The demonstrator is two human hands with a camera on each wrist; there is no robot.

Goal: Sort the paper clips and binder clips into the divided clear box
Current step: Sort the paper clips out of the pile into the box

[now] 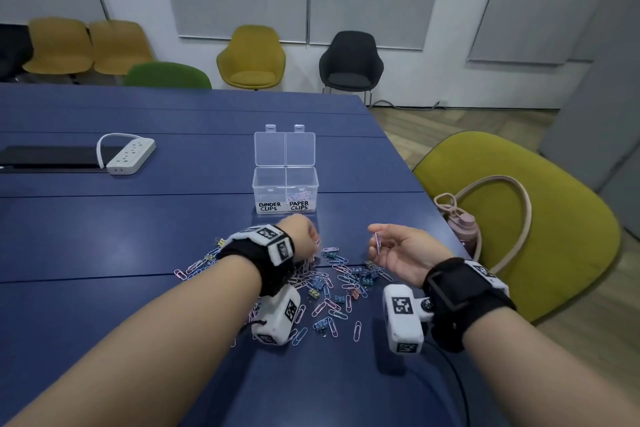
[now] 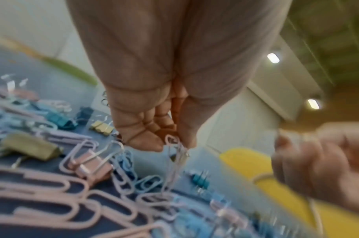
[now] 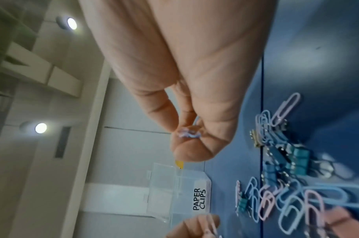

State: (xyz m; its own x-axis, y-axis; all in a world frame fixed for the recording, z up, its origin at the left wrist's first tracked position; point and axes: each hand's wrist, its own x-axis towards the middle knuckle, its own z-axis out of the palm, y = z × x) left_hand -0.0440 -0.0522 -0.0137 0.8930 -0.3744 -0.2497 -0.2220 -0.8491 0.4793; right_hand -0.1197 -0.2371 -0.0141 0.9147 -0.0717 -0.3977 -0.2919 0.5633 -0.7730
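The clear box [image 1: 285,191] stands on the blue table [image 1: 104,229], towards its right edge, just beyond the pile of clips [image 1: 329,282]. Both lids are tipped back upright, so the two compartments are open from above. The labels face the person: BINDER CLIPS on the left compartment, PAPER CLIPS on the right. A few paper clips already lie in the right compartment; the left one looks empty.

The pile is spread between the box and the near edge of the table, paper clips and small binder clips mixed together, so each piece must be picked out singly or in small bunches.

The left hand [image 1: 304,236] hangs over the far side of the pile, fingers curled downward and pinching a pink paper clip [image 2: 175,154], from which further clips appear to dangle as a tangle. The right hand [image 1: 398,250] is held palm up, just clear of the pile, thumb and fingers closed on a few paper clips [image 1: 378,244]; this posture probably serves to collect several before one trip to the right compartment.

A white power strip [image 1: 131,155] lies well apart, towards the left edge.
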